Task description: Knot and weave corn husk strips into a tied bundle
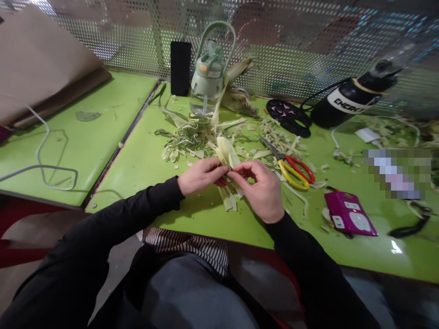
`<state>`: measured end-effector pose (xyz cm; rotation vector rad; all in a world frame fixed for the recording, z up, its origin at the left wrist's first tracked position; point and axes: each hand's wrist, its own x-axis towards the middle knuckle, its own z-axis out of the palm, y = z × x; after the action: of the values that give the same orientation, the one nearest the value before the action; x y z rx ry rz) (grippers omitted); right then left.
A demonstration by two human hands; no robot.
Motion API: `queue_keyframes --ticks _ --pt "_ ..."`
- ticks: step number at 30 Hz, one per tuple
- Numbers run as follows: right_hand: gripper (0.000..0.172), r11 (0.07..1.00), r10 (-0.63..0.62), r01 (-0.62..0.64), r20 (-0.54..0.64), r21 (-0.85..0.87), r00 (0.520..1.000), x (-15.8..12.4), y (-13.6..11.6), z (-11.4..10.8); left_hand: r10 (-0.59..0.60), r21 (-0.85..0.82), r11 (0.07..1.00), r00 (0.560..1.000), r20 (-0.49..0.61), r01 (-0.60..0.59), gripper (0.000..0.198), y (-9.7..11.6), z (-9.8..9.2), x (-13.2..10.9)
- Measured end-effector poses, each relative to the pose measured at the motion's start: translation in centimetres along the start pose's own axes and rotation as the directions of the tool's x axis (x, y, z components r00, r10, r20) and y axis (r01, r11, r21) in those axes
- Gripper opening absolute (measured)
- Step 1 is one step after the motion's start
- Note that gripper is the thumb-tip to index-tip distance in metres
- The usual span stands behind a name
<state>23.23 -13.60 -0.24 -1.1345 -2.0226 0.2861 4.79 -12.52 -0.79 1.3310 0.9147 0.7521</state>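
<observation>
A pale yellow-green corn husk [226, 151] stands up between my two hands, with strips of it hanging down below my fingers. My left hand [204, 175] pinches it near its lower middle from the left. From the right, my right hand [259, 186] pinches the same spot, thumb and fingertips pressed together. What exactly lies between the fingertips is partly hidden. Just behind my hands is a heap of husk scraps [192, 137]. Scissors [288, 164] with red and yellow handles lie right of my right hand, blades toward the scraps.
A green-lidded water bottle [207, 82], a black phone [180, 68] and whole husks [240, 98] stand at the back by the perforated metal screen. To the right are a black bottle [346, 107], a black fan-like object [288, 116] and a purple box [350, 214]. Brown paper [44, 59] covers the far left.
</observation>
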Motion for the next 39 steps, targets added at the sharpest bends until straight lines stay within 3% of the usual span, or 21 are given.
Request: queue_keyframes --ticks 4,7,13,17,20,24,28,32,36,39 --pt "0.01 0.998 0.067 -0.067 0.04 0.009 0.997 -0.1 -0.1 0.1 0.037 0.082 0.996 0.999 -0.038 -0.034 0.018 0.0 0.1 -0.1" --pt "0.013 0.996 0.089 -0.09 0.086 0.015 0.992 0.0 -0.1 0.0 -0.007 0.164 0.986 0.999 -0.053 0.016 0.025 0.1 0.2 -0.1" --pt "0.036 0.947 0.197 -0.252 0.265 0.197 0.944 0.7 0.1 -0.6 -0.032 0.294 0.956 0.996 0.082 0.006 0.023 0.1 0.6 -0.3" --pt "0.033 0.792 0.251 -0.418 0.388 0.444 0.887 0.7 0.6 -0.1 -0.052 0.308 0.952 0.984 0.17 -0.003 0.025 0.2 1.0 -0.6" --pt "0.027 0.664 0.339 -0.462 0.314 0.588 0.887 0.4 0.8 0.1 -0.088 0.213 0.975 0.985 0.145 0.056 0.027 0.4 0.9 -0.6" --pt "0.023 0.783 0.293 -0.334 0.163 0.525 0.942 -0.1 0.4 -0.3 -0.085 0.213 0.974 0.995 0.048 0.073 0.026 0.3 0.7 -0.3" --pt "0.031 0.9 0.192 -0.252 0.194 0.356 0.962 -0.3 -0.4 -0.8 -0.069 0.269 0.96 0.997 -0.046 0.079 0.021 -0.2 0.9 -0.2" --pt "0.042 0.949 0.139 -0.203 0.258 0.241 0.956 -0.3 -0.9 -1.1 -0.159 0.039 0.987 0.987 -0.012 0.159 0.022 -0.5 1.2 -0.2" --pt "0.022 0.972 0.156 -0.193 0.249 0.133 0.956 -0.1 -1.2 -1.2 -0.209 -0.095 0.974 0.977 -0.027 0.206 0.026 -0.5 1.2 -0.1" --pt "0.012 0.993 0.109 -0.117 0.231 0.024 0.967 -0.1 -1.1 -1.0 -0.25 -0.195 0.952 0.968 -0.038 0.238 0.026 0.0 1.2 -0.1"
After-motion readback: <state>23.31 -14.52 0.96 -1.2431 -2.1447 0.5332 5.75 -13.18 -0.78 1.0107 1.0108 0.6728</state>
